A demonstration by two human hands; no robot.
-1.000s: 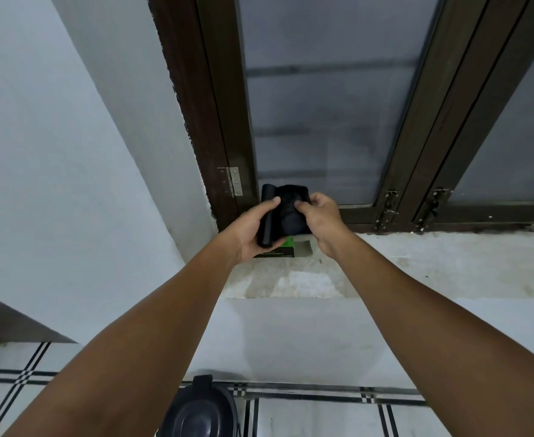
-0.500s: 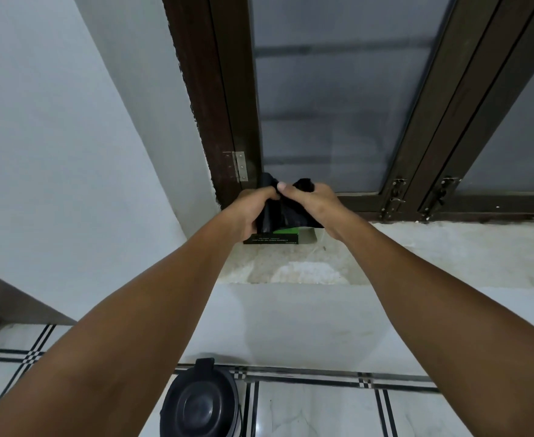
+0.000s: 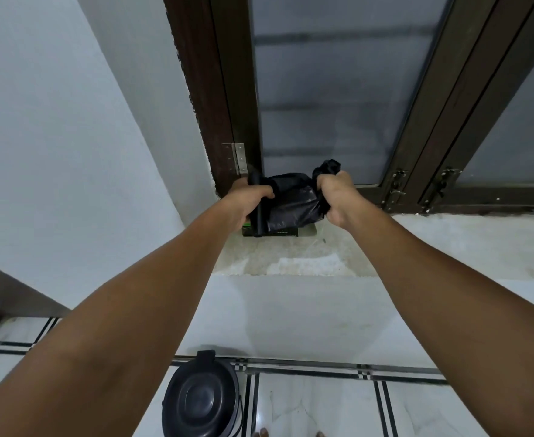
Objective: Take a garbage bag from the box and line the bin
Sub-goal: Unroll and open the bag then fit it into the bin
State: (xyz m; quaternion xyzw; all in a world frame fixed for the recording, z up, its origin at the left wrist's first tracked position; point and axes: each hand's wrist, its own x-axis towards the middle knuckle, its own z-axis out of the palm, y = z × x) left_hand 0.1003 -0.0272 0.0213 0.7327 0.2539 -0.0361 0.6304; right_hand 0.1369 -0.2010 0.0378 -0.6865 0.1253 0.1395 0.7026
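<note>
White walls fill the left of the frame, and a dark brown wooden window frame (image 3: 224, 89) with cloudy glass fills the top. A small silver hinge (image 3: 239, 158) sits on the wood. Below the window runs a pale stone ledge (image 3: 291, 260), speckled and a bit rough.

My two arms reach up to the middle of the frame, my hands set apart. My left hand (image 3: 248, 203) is closed around a black roll of bags (image 3: 257, 212), long and thin like a stick. My right hand (image 3: 335, 197) is squeezed shut on a bunch of thin, shiny, crinkly black plastic. This garbage bag (image 3: 291, 200) stretches between my two hands.

Under the bag, a flat dark box (image 3: 278, 231) with a bit of green on it lies on the ledge. It has small white writing, but it is too tiny for me to read.

At the bottom of the frame, the floor (image 3: 316, 405) has smooth white tiles with black stripes. A round black bin (image 3: 201, 402) with a shiny lid stands there, well below the bag.
</note>
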